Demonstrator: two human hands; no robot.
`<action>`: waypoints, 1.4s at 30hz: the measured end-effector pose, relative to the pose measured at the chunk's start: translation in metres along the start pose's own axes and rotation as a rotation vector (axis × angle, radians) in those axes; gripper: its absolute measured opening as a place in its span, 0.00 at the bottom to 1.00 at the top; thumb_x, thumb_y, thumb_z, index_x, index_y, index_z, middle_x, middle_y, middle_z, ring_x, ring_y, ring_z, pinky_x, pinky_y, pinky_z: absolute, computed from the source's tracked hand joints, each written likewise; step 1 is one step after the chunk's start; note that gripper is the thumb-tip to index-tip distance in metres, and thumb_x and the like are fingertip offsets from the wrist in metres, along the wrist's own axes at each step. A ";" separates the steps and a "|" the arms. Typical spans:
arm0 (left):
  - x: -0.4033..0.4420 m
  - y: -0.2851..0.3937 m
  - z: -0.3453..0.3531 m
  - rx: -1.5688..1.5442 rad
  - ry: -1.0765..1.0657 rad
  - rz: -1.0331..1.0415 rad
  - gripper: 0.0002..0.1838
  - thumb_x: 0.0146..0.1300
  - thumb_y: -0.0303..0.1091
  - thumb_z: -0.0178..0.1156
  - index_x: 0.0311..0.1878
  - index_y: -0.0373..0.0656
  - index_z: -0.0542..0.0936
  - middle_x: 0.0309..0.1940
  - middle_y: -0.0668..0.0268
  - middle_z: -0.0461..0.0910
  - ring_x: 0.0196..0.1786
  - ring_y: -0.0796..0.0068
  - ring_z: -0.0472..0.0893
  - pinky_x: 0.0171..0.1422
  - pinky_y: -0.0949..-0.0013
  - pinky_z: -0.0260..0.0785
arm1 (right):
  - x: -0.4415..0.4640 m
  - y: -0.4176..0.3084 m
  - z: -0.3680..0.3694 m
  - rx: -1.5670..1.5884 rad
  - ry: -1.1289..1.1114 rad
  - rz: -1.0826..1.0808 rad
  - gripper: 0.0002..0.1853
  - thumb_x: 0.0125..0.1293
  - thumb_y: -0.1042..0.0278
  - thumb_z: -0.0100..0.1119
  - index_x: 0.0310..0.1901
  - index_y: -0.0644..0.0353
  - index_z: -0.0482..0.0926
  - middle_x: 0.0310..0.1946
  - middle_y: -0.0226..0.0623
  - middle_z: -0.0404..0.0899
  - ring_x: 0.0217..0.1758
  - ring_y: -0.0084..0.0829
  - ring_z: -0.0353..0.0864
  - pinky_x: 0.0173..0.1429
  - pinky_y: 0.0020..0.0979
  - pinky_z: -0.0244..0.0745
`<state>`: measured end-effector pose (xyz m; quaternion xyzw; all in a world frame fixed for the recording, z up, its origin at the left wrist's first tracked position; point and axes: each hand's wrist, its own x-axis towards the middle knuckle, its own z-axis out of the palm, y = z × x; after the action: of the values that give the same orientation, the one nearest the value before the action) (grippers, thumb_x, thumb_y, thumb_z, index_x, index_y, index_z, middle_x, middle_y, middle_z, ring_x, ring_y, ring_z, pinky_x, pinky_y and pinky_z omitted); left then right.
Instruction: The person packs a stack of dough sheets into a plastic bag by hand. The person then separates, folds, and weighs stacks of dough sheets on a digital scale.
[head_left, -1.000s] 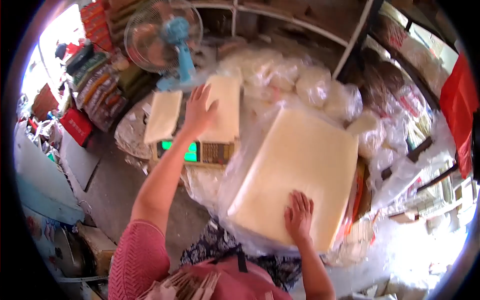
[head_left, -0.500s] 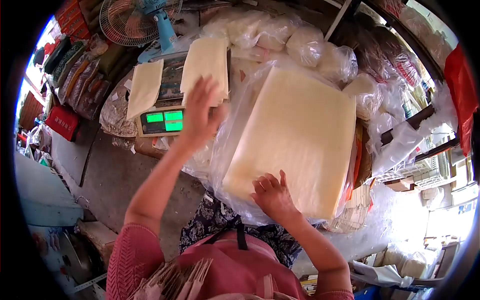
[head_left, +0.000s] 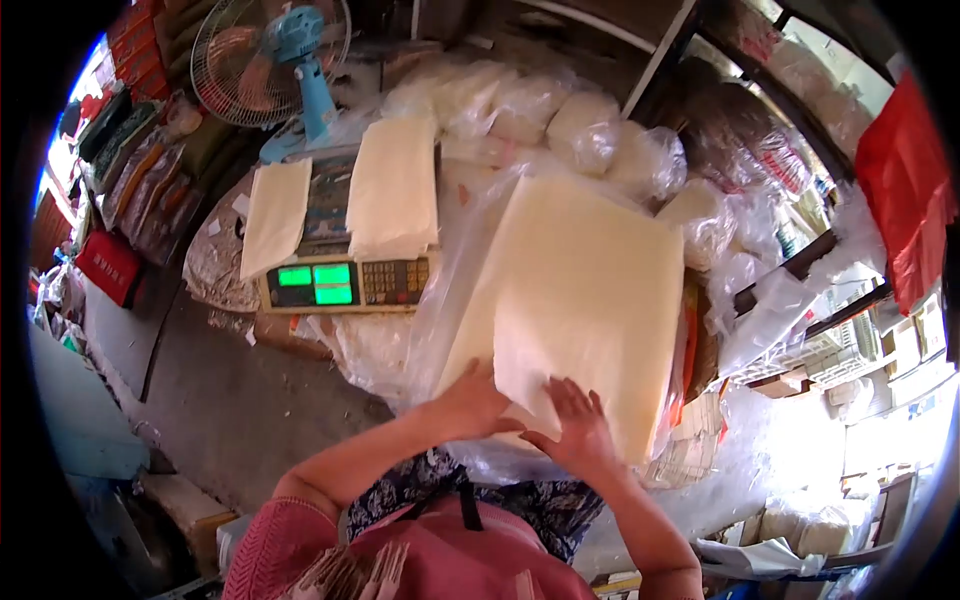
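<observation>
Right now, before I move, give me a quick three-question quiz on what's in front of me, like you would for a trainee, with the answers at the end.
1. True or false: the left hand and the right hand are both at the large stack of cream sheets.
2. Which thing stands just beyond the scale? A, a kettle; B, a fan; C, a desk lamp.
3. Fill in the colour: the lit displays on the scale glow ____.

Key: 1 true; 2 B; 3 green.
</observation>
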<state>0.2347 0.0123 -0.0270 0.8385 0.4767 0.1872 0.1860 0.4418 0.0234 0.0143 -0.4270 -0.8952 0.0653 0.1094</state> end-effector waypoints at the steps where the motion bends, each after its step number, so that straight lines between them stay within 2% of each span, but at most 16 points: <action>1: 0.006 0.009 0.004 0.206 -0.150 -0.086 0.39 0.51 0.58 0.62 0.64 0.50 0.67 0.63 0.48 0.62 0.67 0.40 0.58 0.64 0.34 0.54 | -0.004 0.016 0.011 -0.056 -0.065 -0.025 0.18 0.58 0.60 0.59 0.49 0.57 0.77 0.49 0.40 0.77 0.61 0.39 0.70 0.64 0.41 0.63; 2: 0.007 0.012 0.009 0.237 -0.126 -0.080 0.39 0.51 0.58 0.62 0.65 0.50 0.67 0.65 0.47 0.59 0.68 0.39 0.56 0.64 0.32 0.52 | -0.005 0.033 0.009 -0.112 -0.132 -0.048 0.13 0.59 0.63 0.57 0.45 0.57 0.79 0.46 0.40 0.78 0.58 0.40 0.72 0.62 0.40 0.66; 5: 0.009 0.014 0.012 0.241 -0.137 -0.095 0.42 0.50 0.61 0.61 0.66 0.50 0.65 0.70 0.48 0.48 0.71 0.37 0.46 0.62 0.27 0.49 | 0.016 0.089 -0.065 -0.005 0.256 0.154 0.06 0.59 0.70 0.54 0.35 0.61 0.79 0.38 0.41 0.78 0.43 0.45 0.76 0.48 0.42 0.70; 8: 0.009 0.011 0.018 0.252 -0.129 -0.096 0.43 0.49 0.62 0.61 0.66 0.50 0.65 0.69 0.48 0.50 0.71 0.37 0.47 0.63 0.27 0.49 | 0.041 0.054 -0.183 -0.008 0.680 0.144 0.04 0.59 0.74 0.52 0.32 0.65 0.75 0.33 0.45 0.76 0.35 0.48 0.75 0.39 0.43 0.69; 11: 0.008 0.010 0.020 0.244 -0.094 -0.080 0.43 0.48 0.61 0.63 0.65 0.49 0.66 0.68 0.48 0.51 0.70 0.38 0.48 0.61 0.26 0.51 | 0.025 0.038 -0.178 -0.285 0.579 -0.006 0.02 0.57 0.77 0.54 0.31 0.65 0.72 0.31 0.45 0.75 0.35 0.47 0.74 0.38 0.42 0.70; 13: 0.009 0.012 0.018 0.255 -0.106 -0.083 0.43 0.48 0.61 0.63 0.65 0.49 0.66 0.68 0.48 0.51 0.70 0.38 0.48 0.61 0.26 0.51 | 0.019 0.043 -0.143 -0.171 0.551 -0.164 0.06 0.52 0.79 0.56 0.33 0.61 0.72 0.34 0.42 0.77 0.36 0.46 0.76 0.40 0.41 0.72; 18: 0.009 0.013 0.022 0.305 -0.117 -0.090 0.42 0.49 0.61 0.62 0.65 0.49 0.66 0.68 0.48 0.51 0.70 0.37 0.47 0.60 0.25 0.51 | 0.021 0.050 -0.130 0.097 0.385 0.102 0.06 0.55 0.72 0.60 0.32 0.61 0.72 0.24 0.42 0.79 0.28 0.48 0.79 0.34 0.42 0.73; 19: 0.009 0.012 0.023 0.304 -0.127 -0.091 0.42 0.49 0.62 0.62 0.65 0.49 0.66 0.68 0.48 0.51 0.70 0.37 0.47 0.60 0.25 0.51 | 0.025 0.066 -0.132 -0.040 0.401 0.108 0.04 0.57 0.70 0.59 0.34 0.59 0.76 0.22 0.41 0.78 0.24 0.48 0.78 0.30 0.42 0.73; 20: 0.010 0.011 0.023 0.301 -0.139 -0.091 0.42 0.49 0.62 0.62 0.65 0.50 0.66 0.68 0.48 0.51 0.70 0.37 0.47 0.60 0.25 0.51 | 0.034 0.069 -0.154 -0.014 0.239 0.245 0.08 0.60 0.67 0.60 0.33 0.63 0.74 0.32 0.52 0.78 0.39 0.52 0.78 0.39 0.44 0.72; 22: 0.010 0.012 0.021 0.280 -0.151 -0.089 0.42 0.49 0.62 0.61 0.65 0.49 0.66 0.68 0.48 0.51 0.70 0.36 0.47 0.60 0.25 0.50 | 0.050 0.133 -0.188 -0.106 0.484 0.096 0.04 0.64 0.72 0.52 0.36 0.61 0.76 0.33 0.41 0.81 0.38 0.38 0.81 0.42 0.36 0.73; 23: 0.010 0.013 0.020 0.267 -0.156 -0.094 0.42 0.50 0.62 0.61 0.65 0.49 0.66 0.68 0.47 0.50 0.70 0.36 0.47 0.60 0.25 0.50 | 0.058 0.117 -0.236 -0.030 0.622 0.222 0.04 0.64 0.73 0.52 0.36 0.62 0.76 0.29 0.40 0.81 0.34 0.34 0.82 0.39 0.32 0.74; 26: 0.009 0.009 0.026 0.298 -0.133 -0.070 0.43 0.49 0.66 0.59 0.65 0.49 0.67 0.68 0.45 0.50 0.69 0.33 0.47 0.57 0.24 0.53 | 0.049 0.064 -0.305 -0.301 0.947 0.057 0.09 0.59 0.71 0.61 0.30 0.62 0.70 0.20 0.49 0.73 0.24 0.49 0.75 0.27 0.40 0.67; 29: 0.009 0.005 0.029 0.329 -0.166 -0.056 0.44 0.50 0.67 0.58 0.65 0.49 0.66 0.68 0.44 0.49 0.70 0.31 0.45 0.57 0.24 0.53 | 0.036 0.052 -0.292 -0.495 0.909 -0.087 0.11 0.53 0.70 0.67 0.30 0.62 0.71 0.18 0.46 0.72 0.23 0.48 0.74 0.27 0.41 0.67; 36: 0.009 0.007 0.032 0.361 -0.159 -0.048 0.44 0.51 0.66 0.57 0.65 0.47 0.66 0.67 0.43 0.51 0.68 0.32 0.50 0.55 0.24 0.55 | 0.044 0.101 -0.249 -0.106 0.641 0.273 0.11 0.59 0.67 0.61 0.32 0.63 0.70 0.23 0.50 0.77 0.29 0.53 0.78 0.32 0.44 0.70; 40: 0.018 0.007 0.033 0.369 -0.175 -0.068 0.43 0.49 0.64 0.61 0.64 0.47 0.67 0.66 0.43 0.53 0.68 0.32 0.51 0.55 0.25 0.56 | 0.065 0.198 -0.249 -0.061 0.711 0.138 0.07 0.61 0.69 0.58 0.38 0.62 0.75 0.28 0.47 0.80 0.34 0.46 0.80 0.38 0.43 0.72; 42: 0.016 0.014 0.025 0.342 -0.228 -0.115 0.44 0.49 0.63 0.62 0.66 0.47 0.65 0.67 0.44 0.51 0.69 0.34 0.48 0.59 0.27 0.56 | 0.079 0.245 -0.311 -0.205 0.802 0.009 0.08 0.66 0.69 0.49 0.38 0.60 0.78 0.32 0.42 0.80 0.33 0.39 0.80 0.40 0.38 0.74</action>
<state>0.2652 0.0160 -0.0395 0.8451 0.5243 -0.0035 0.1043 0.6558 0.2460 0.2751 -0.4311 -0.7817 -0.1955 0.4061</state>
